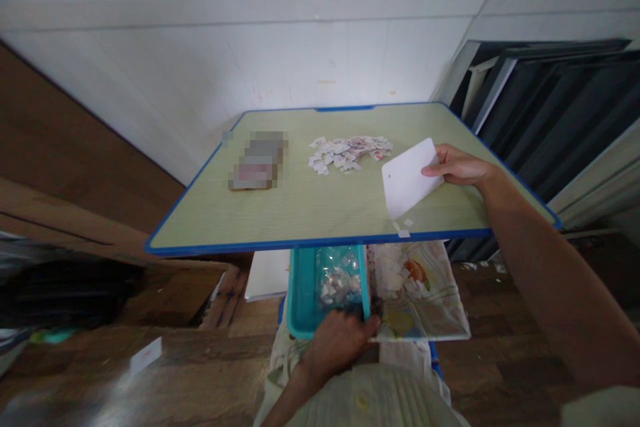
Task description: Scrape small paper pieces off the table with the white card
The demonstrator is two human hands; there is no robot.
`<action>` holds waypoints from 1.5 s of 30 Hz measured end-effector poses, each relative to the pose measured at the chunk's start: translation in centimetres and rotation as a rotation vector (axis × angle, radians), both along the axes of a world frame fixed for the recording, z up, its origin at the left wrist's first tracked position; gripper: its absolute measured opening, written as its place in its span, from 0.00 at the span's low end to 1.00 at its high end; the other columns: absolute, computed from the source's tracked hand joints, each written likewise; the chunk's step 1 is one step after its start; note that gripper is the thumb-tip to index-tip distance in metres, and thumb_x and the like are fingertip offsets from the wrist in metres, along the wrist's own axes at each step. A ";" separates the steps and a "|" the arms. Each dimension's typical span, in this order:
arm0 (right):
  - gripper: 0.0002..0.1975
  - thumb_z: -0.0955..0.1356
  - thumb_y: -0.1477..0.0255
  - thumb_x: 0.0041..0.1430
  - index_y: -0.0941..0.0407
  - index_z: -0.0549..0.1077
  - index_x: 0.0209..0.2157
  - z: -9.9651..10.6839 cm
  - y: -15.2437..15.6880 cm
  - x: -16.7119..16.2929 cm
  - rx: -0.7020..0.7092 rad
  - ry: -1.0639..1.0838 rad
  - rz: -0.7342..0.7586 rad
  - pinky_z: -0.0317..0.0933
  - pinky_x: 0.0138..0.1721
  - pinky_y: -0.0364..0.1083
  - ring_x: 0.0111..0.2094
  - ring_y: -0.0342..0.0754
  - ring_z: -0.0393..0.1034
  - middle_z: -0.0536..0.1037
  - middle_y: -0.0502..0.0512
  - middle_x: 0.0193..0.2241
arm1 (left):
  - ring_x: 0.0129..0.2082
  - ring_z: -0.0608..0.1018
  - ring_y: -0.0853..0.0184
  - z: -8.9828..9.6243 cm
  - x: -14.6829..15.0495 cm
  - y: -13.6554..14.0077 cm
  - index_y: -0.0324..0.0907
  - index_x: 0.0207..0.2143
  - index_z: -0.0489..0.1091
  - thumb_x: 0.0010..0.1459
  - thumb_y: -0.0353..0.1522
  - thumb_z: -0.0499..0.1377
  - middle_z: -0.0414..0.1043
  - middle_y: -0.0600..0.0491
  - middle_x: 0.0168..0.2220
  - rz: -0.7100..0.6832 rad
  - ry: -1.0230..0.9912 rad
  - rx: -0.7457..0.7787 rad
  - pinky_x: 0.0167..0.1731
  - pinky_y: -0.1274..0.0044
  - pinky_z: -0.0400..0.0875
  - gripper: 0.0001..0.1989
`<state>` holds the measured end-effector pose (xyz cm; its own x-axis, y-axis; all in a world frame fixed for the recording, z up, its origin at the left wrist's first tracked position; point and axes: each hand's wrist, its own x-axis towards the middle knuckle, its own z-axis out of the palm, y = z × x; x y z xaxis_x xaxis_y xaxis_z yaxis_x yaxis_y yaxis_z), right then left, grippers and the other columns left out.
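My right hand pinches a white card with rounded corners and a small hole, tilted over the right part of the table. Below the card's lower corner, small white paper scraps are at the table's front edge. My left hand is closed on the near right rim of a teal tray, its thumb outside and its fingertips partly hidden. Inside the tray is clear plastic with many small pieces. A loose pile of printed paper scraps lies on the table beyond the card.
The blue-edged table stands against a white wall. A blurred-out flat object lies at its left. Below its front edge are a patterned tray with paper pieces and a white sheet. Dark panels lean at the right.
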<state>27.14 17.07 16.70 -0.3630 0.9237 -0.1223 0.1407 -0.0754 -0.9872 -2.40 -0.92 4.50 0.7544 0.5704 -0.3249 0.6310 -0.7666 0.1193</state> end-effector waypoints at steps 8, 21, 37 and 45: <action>0.20 0.71 0.74 0.34 0.57 0.72 0.35 0.1 -0.3 0.1 -0.031 -0.013 0.069 0.63 0.32 0.46 0.29 0.46 0.70 0.76 0.52 0.29 | 0.28 0.72 0.60 -0.1 0.0 0.1 0.46 0.44 0.60 0.56 0.39 0.51 0.69 0.50 0.27 -0.008 -0.018 0.004 0.26 0.74 0.64 0.14; 0.21 0.72 0.74 0.30 0.56 0.72 0.33 0.4 -0.3 1.7 0.061 0.056 -0.123 0.63 0.28 0.46 0.25 0.46 0.70 0.76 0.52 0.28 | 0.28 0.72 0.60 -0.1 0.1 0.2 0.46 0.44 0.60 0.57 0.37 0.50 0.69 0.51 0.28 -0.028 -0.050 0.020 0.25 0.73 0.64 0.12; 0.19 0.72 0.76 0.31 0.58 0.73 0.33 0.6 -0.4 0.9 -0.059 -0.018 -0.018 0.64 0.27 0.43 0.25 0.45 0.70 0.76 0.52 0.27 | 0.28 0.72 0.60 -0.5 0.0 0.2 0.47 0.44 0.60 0.57 0.40 0.49 0.69 0.51 0.27 -0.034 -0.017 0.029 0.26 0.74 0.64 0.13; 0.18 0.72 0.75 0.30 0.59 0.74 0.31 0.4 -0.5 0.7 -0.037 0.021 -0.030 0.64 0.26 0.44 0.24 0.46 0.70 0.76 0.53 0.26 | 0.28 0.72 0.60 -0.8 -0.2 0.1 0.47 0.44 0.60 0.56 0.40 0.51 0.68 0.52 0.27 -0.013 -0.045 0.048 0.25 0.74 0.63 0.14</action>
